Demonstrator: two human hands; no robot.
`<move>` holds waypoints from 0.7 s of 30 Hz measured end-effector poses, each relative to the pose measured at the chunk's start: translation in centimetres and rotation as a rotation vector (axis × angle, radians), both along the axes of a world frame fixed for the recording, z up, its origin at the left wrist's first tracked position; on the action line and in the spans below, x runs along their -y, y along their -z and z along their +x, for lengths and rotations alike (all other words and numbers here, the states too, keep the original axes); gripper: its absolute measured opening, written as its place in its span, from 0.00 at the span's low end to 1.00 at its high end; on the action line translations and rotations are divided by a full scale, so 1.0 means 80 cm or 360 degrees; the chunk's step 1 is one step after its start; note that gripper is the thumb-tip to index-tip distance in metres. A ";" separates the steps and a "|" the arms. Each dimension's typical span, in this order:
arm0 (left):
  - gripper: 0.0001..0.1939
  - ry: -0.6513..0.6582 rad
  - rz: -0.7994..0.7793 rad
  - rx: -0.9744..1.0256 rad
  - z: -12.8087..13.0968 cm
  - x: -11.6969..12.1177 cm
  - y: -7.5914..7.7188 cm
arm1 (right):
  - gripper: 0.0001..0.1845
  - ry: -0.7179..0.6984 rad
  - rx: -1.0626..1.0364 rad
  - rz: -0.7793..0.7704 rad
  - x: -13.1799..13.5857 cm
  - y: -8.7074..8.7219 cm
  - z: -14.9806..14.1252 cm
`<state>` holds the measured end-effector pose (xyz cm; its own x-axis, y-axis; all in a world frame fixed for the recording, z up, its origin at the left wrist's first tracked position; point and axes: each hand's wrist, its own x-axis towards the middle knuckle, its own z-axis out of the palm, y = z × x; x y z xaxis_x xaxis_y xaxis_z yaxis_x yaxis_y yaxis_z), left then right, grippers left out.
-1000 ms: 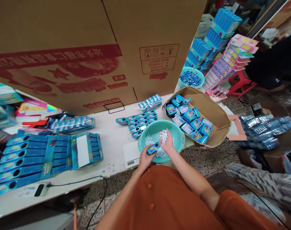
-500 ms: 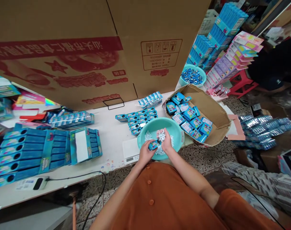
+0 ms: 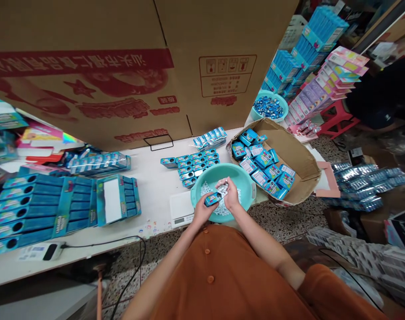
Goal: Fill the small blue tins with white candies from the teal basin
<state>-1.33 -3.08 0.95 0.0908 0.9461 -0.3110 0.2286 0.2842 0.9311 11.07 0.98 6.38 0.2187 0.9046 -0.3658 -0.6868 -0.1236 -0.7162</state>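
Note:
My left hand (image 3: 201, 210) is shut on a small blue tin (image 3: 212, 199), held tilted over a teal plastic basin (image 3: 245, 184). My right hand (image 3: 230, 196) holds a pinch of white mints (image 3: 222, 190) just above the tin and close to its end. A loose heap of the same white mints (image 3: 211, 194) lies in the bottom of the basin, partly hidden by my hands. I cannot see the tin's opening.
On the white table (image 3: 152, 178), a small digital scale (image 3: 180, 208) sits left of the basin, and rows of blue tins (image 3: 190, 168) lie behind it. A cardboard box lid (image 3: 289, 149) holds several tins on the right. Blue display boxes (image 3: 45, 206) fill the left, below a huge carton (image 3: 89, 75).
My right hand has moved closer to the tin, bringing the mints next to it. My head has shifted slightly, moving the whole scene in view.

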 end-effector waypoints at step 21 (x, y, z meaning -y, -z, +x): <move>0.27 -0.0101 -0.0147 0.0164 0.014 -0.007 -0.017 | 0.16 0.0003 0.0325 -0.0025 -0.004 -0.011 -0.003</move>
<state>-0.22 -2.51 2.30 0.0674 0.9188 -0.3890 0.1119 0.3805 0.9180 10.85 1.29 7.28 0.2915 0.8986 -0.3280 -0.5278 -0.1349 -0.8386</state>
